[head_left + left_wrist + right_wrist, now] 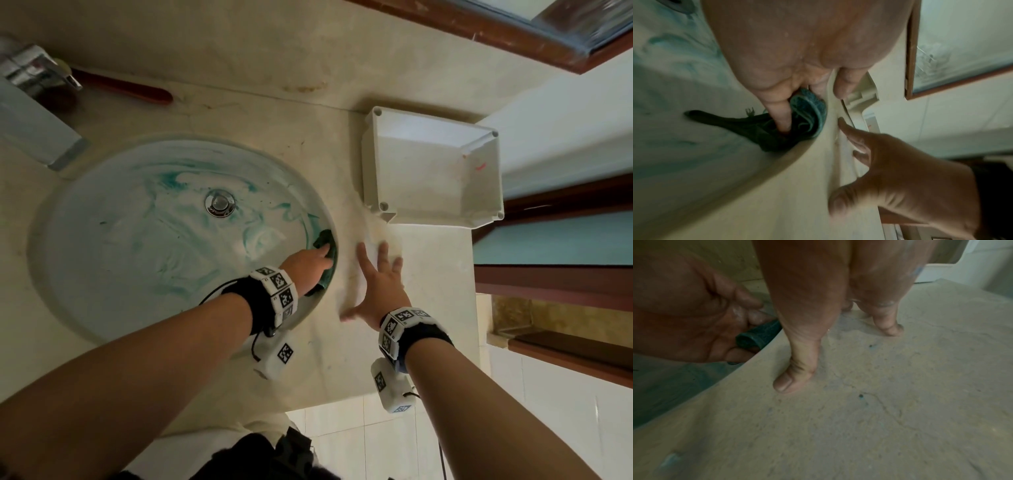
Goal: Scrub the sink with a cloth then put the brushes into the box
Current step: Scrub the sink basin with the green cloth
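Observation:
The round sink (137, 246) is smeared with teal foam around its drain (219, 202). My left hand (310, 262) grips a dark green cloth (324, 240) and holds it against the sink's right wall just under the rim. In the left wrist view a finger digs into the folded cloth (807, 112). My right hand (376, 284) lies flat on the countertop beside the sink, fingers spread, thumb (793, 369) pressed down. A red-handled brush (126, 88) lies behind the tap, its head partly hidden. The white box (371, 161) stands open and empty at the right.
A chrome tap (37, 72) sits at the far left behind the sink. The beige countertop (428, 260) ends just right of the box and at the near edge. A wood-framed window (513, 31) lies beyond the counter.

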